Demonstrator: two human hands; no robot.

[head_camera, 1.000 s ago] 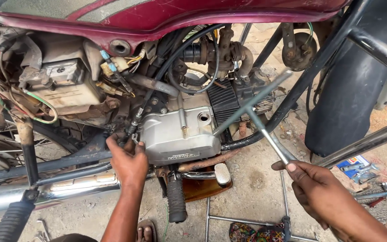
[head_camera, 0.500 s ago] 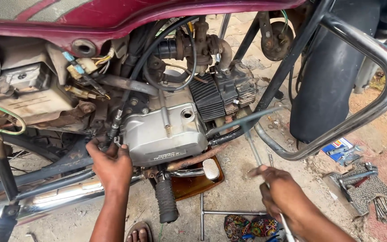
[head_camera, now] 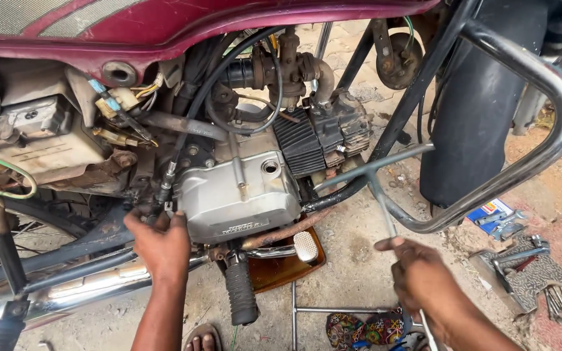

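Left hand (head_camera: 159, 242) at silver engine cover (head_camera: 235, 195), fingers pressed against its left edge; right hand (head_camera: 421, 279) with fingers wrapped around T-handle wrench (head_camera: 378, 179) shaft, near crash guard (head_camera: 541, 149).

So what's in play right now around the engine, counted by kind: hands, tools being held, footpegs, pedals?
Hands: 2, the left hand at the engine cover's edge, the right hand on the tool
T-handle wrench: 1
Rubber footpeg: 1
Metal pedal: 1
Total: 5
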